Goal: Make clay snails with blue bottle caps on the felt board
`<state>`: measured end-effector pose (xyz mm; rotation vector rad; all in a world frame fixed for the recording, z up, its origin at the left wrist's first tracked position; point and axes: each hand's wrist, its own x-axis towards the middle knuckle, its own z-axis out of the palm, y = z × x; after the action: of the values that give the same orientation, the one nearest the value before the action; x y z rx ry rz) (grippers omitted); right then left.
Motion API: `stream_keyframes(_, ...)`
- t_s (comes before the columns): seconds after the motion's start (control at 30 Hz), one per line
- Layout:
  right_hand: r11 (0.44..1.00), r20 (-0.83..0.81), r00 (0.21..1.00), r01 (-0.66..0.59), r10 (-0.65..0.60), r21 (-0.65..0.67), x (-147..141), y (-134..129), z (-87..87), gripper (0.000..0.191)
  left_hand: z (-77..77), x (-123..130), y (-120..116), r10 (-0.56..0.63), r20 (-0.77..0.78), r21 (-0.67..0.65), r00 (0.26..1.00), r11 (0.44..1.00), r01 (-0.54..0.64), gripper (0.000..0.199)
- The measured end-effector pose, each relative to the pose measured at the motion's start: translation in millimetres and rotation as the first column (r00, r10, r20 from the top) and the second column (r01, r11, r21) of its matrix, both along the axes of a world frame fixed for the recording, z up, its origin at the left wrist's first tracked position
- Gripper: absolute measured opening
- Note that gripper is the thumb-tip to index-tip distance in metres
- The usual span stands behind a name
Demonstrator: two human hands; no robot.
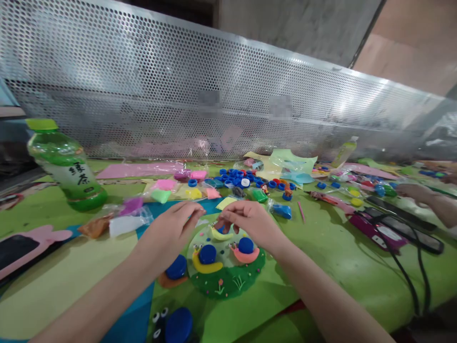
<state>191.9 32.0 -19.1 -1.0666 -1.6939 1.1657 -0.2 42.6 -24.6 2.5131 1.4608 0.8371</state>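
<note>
On a round clay picture (228, 285) with a dark green lower part, a yellow clay snail (208, 267) and a pink clay snail (246, 257) carry blue bottle-cap shells. Above them is a pale yellow clay snail (222, 235). My right hand (246, 220) has its curled fingers around that snail's blue shell, partly hiding it. My left hand (178, 223) hovers by the picture's upper left edge, fingers bent and pressed together; anything between them is hidden. A brown clay snail (173, 278) and a black figure (160, 325) with googly eyes and a blue cap lie nearer me.
A green tea bottle (71, 166) stands at the left beside bags of clay (130, 221). Blue caps (233, 177) are heaped behind the picture. To the right lie a magenta device (374, 231) and black cables (402, 271). Another person's hand (416, 194) reaches in at far right.
</note>
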Motion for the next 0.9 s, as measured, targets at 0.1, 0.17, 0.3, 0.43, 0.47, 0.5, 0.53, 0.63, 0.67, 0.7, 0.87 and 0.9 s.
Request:
stream_keyframes(0.1, 0.999, -0.006, 1.0, -0.009, 0.009, -0.034, -0.8, 0.2, -1.9, 0.022, -1.9, 0.3, 2.2, 0.016, 0.026, -0.031, 1.0, 0.999, -0.015, 0.038)
stream_keyframes(0.17, 0.999, -0.013, 1.0, -0.003, 0.003, -0.037, -1.0, -0.7, -2.3, 0.027, -2.2, 0.5, 2.6, 0.014, 0.032, -0.039, 0.999, 0.999, -0.013, 0.038)
stream_keyframes(0.3, 0.998, 0.02, 0.999, 0.047, -0.046, -0.038, -0.5, -4.1, 0.3, 0.043, -2.4, -0.4, 2.2, -0.038, 0.037, -0.025, 0.999, 0.999, 0.039, 0.029)
stream_keyframes(0.43, 0.994, 0.038, 0.994, 0.107, -0.107, -0.003, 0.0, -5.3, 3.8, 0.04, -1.6, -1.7, 1.3, -0.025, 0.018, -0.012, 1.0, 1.0, 0.026, 0.027)
stream_keyframes(0.47, 0.995, 0.024, 0.995, 0.1, -0.1, 0.007, -0.1, -5.1, 4.1, 0.035, -1.2, -2.0, 1.3, -0.016, 0.015, -0.001, 1.0, 1.0, 0.016, 0.029)
stream_keyframes(0.5, 0.996, 0.003, 0.996, 0.087, -0.087, 0.01, -0.2, -4.8, 4.0, 0.03, -0.8, -2.3, 1.4, -0.008, 0.015, 0.011, 1.0, 1.0, 0.008, 0.031)
stream_keyframes(0.53, 0.998, -0.017, 0.997, 0.069, -0.069, 0.005, -0.4, -4.5, 3.8, 0.025, -0.5, -2.7, 1.5, -0.007, 0.022, 0.024, 1.0, 1.0, 0.006, 0.032)
stream_keyframes(0.63, 1.0, -0.049, 0.999, 0.019, -0.02, -0.024, -1.2, -3.3, 1.8, 0.016, 1.0, -3.6, 1.2, -0.039, 0.047, 0.046, 0.998, 0.998, 0.037, 0.04)
stream_keyframes(0.67, 0.999, -0.041, 0.999, 0.01, -0.012, -0.033, -1.5, -2.8, 0.9, 0.014, 1.6, -3.6, 0.7, -0.045, 0.043, 0.051, 0.998, 0.998, 0.043, 0.043)
stream_keyframes(0.7, 0.999, -0.026, 1.0, 0.002, -0.003, -0.039, -1.8, -2.3, -0.1, 0.013, 2.3, -3.4, 0.1, -0.046, 0.034, 0.055, 0.998, 0.998, 0.044, 0.045)
stream_keyframes(0.87, 1.0, 0.013, 1.0, -0.014, 0.014, -0.024, -2.2, 1.3, -5.7, 0.026, 5.0, -1.4, -0.7, 0.018, 0.011, 0.023, 1.0, 1.0, -0.018, 0.031)
stream_keyframes(0.9, 1.0, 0.012, 1.0, -0.004, 0.005, -0.022, -2.1, 1.7, -6.3, 0.027, 4.9, -1.4, 0.2, 0.03, 0.014, 0.015, 0.999, 0.999, -0.03, 0.028)
